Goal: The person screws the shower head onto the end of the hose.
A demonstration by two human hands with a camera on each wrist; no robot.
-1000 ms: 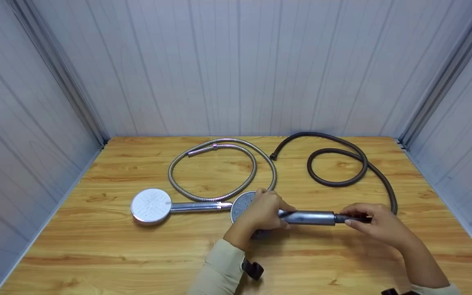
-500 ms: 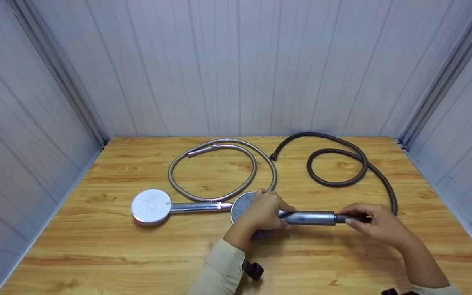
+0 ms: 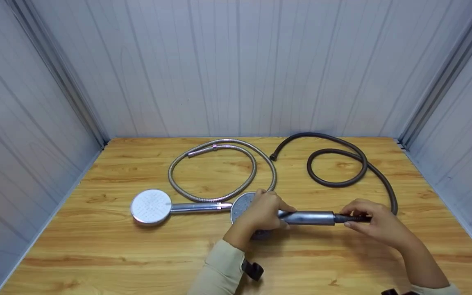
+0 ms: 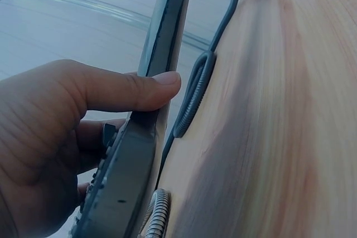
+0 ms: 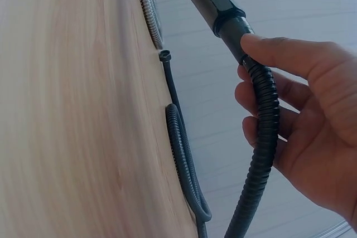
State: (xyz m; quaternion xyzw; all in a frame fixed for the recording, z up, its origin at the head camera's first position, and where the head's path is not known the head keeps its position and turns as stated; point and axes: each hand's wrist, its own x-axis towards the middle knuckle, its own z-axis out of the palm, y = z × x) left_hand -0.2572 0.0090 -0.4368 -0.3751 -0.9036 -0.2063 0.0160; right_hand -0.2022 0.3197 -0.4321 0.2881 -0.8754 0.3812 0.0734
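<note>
My left hand (image 3: 264, 209) grips a dark grey shower head (image 3: 307, 218) near the neck, its thumb across the handle in the left wrist view. The round spray face is partly covered by that hand. At the handle's right end, my right hand (image 3: 377, 225) pinches the end fitting of a black shower hose (image 5: 266, 104) between thumb and fingers. The fitting meets the handle end in line, as the right wrist view shows. From there the hose bends away and runs back over the table in a loop, its other end (image 3: 273, 157) lying loose.
A chrome shower head (image 3: 151, 206) lies at the left, its handle pointing right toward the grey one. Behind it, a silver metal hose (image 3: 170, 168) lies coiled on the wooden table (image 3: 109, 254). Pale panel walls (image 3: 236, 69) enclose the back and both sides.
My right hand's fingers have shifted slightly on the hose fitting. The left hand and the grey shower head stay in place.
</note>
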